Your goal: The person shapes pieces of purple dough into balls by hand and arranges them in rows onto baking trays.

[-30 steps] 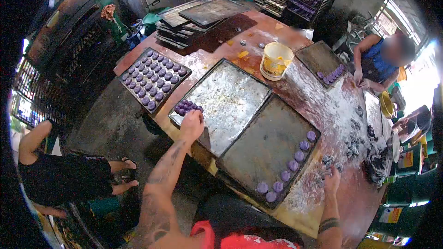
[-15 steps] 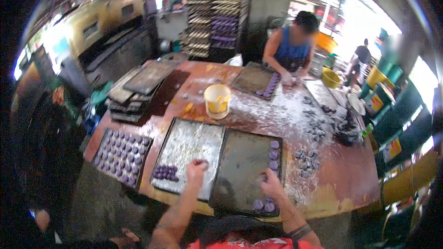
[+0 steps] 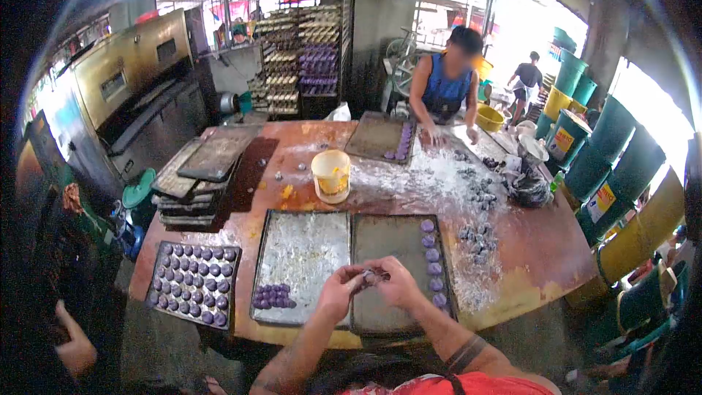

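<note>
My left hand [image 3: 342, 291] and my right hand [image 3: 398, 285] meet above the edge between two trays. Fingers of both are closed around a small piece of dough [image 3: 375, 276], mostly hidden by them. Under my left hand lies a flour-dusted tray [image 3: 307, 249], with a cluster of small purple balls [image 3: 273, 296] in its lower left corner. Beneath my right hand is a darker tray [image 3: 387, 238]. Flattened purple dough rounds [image 3: 432, 255] form a column down its right side; my right forearm covers its lower corner.
A tray of purple dough balls [image 3: 191, 283] sits at the left, below stacked trays [image 3: 212, 157]. A whitish-yellow bucket [image 3: 331, 178] stands mid-table. Loose dough lumps [image 3: 479, 241] lie in flour at right. Across the table, a co-worker [image 3: 447, 88] works beside another tray [image 3: 376, 135].
My hands have come together from over separate trays and now hold dough between them. The camera view has shifted and levelled. The co-worker's hands have moved apart.
</note>
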`<state>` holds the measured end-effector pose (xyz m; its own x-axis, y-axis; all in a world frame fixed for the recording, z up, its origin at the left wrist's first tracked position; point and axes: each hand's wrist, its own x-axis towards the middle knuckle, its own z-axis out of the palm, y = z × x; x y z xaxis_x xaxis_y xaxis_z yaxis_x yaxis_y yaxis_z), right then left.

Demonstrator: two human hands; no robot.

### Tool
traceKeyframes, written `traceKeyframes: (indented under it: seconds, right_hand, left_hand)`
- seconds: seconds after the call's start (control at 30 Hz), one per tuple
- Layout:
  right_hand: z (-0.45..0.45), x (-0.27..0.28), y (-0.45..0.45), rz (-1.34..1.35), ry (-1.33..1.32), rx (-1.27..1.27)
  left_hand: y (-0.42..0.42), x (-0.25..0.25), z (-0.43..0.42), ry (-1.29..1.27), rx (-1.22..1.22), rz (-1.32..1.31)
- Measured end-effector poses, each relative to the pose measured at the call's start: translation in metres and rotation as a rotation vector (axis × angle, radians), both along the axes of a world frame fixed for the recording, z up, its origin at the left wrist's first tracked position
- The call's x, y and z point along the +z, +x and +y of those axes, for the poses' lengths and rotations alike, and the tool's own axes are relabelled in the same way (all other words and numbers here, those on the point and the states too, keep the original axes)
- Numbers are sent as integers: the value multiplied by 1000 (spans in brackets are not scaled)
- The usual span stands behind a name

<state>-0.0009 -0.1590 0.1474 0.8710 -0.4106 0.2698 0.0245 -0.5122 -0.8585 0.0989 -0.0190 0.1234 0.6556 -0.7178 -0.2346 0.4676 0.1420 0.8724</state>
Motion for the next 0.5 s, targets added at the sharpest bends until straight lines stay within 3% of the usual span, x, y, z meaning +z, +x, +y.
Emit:
traceKeyframes:
  seconds: [0.03, 0.1, 0.17, 0.27, 0.37, 0.47, 0.5]
  right_hand:
    - [2, 4, -1, 251, 174, 13]
    - [4, -11, -3, 177, 304, -27]
    - [3, 0, -5, 157, 461, -10]
    - [8, 0, -7, -90, 844, -125]
    - [31, 26, -7, -169, 981, -140]
    - [12, 30, -12, -73, 118, -313]
    - [16, 44, -13, 12, 19, -326]
  left_hand:
    - [0, -2, -2, 7, 21, -9]
    - [0, -9, -6, 43, 57, -25]
    - [-10, 21, -7, -4, 40, 154]
    - [-11, 46, -8, -51, -59, 224]
    - [-7, 39, -13, 155, 22, -284]
    - [-28, 40, -6, 60, 122, -668]
    - [-28, 33, -12, -15, 124, -522]
